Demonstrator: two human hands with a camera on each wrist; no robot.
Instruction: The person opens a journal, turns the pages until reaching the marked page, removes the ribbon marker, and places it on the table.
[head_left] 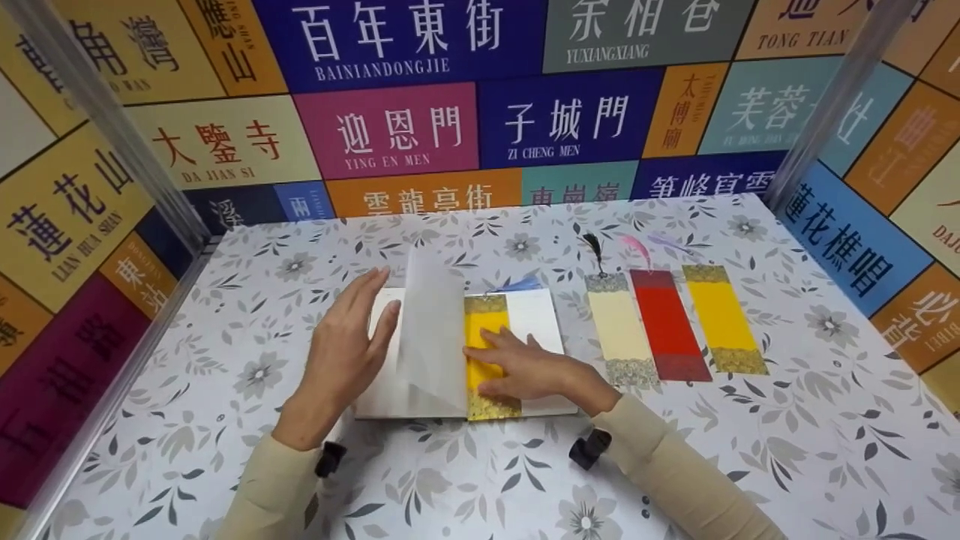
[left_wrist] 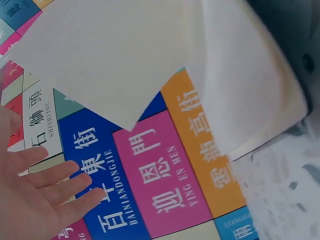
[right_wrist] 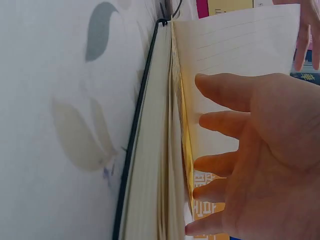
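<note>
A notebook (head_left: pixel 541 322) lies spread on the table, one white page (head_left: pixel 435 330) standing up near its middle. On the right-hand page, along the fold, lies a yellow bookmark (head_left: pixel 487 319) with patterned gold ends and a blue tassel (head_left: pixel 519 284) past the top edge. The fingertips of my right hand (head_left: pixel 529 367) rest on this bookmark, fingers spread. My left hand (head_left: pixel 345 345) is raised over the left side of the notebook, fingers extended and holding nothing. In the left wrist view, the left hand (left_wrist: pixel 45 195) is apart from the lifted page (left_wrist: pixel 115 55).
Right of the notebook lie a cream bookmark (head_left: pixel 621 326) with a black tassel, a red bookmark (head_left: pixel 670 322) with a pink tassel and another yellow bookmark (head_left: pixel 722 311) with a purple tassel. A printed wall panel (head_left: pixel 405 124) encloses the flower-patterned table (head_left: pixel 262 465) at the back.
</note>
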